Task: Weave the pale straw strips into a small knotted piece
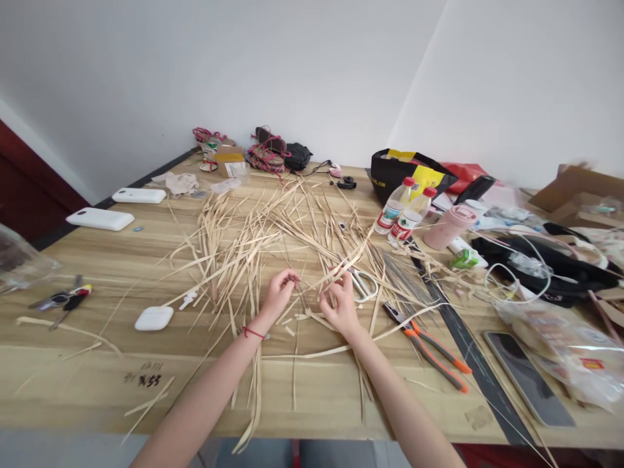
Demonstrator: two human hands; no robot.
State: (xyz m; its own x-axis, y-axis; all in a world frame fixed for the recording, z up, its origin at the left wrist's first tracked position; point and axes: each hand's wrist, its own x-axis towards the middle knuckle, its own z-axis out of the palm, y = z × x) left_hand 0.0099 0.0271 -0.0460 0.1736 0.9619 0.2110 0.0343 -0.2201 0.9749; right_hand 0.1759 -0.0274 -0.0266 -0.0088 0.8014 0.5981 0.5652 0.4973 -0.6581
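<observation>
Long pale plant strips (244,250) lie in a loose, crisscrossed heap over the middle of the table, some hanging past its front edge. At the near side of the heap, my left hand (280,292) is closed in a pinch; whatever sits between its fingertips is too small to make out. Just to the right, my right hand (340,304) curls its thumb and fingers together around a pale strip (359,252) slanting up to the right. Beside that hand lie scissors (364,285) with white handles, partly under strips. Pliers (429,351) with orange-and-black handles rest further right.
Two water bottles (396,207), a pink cup (449,227) and a black-and-yellow bag (412,172) stand at the back right. A phone (529,377) lies at the right front. A white earphone case (154,318) and keys (63,299) are on the left.
</observation>
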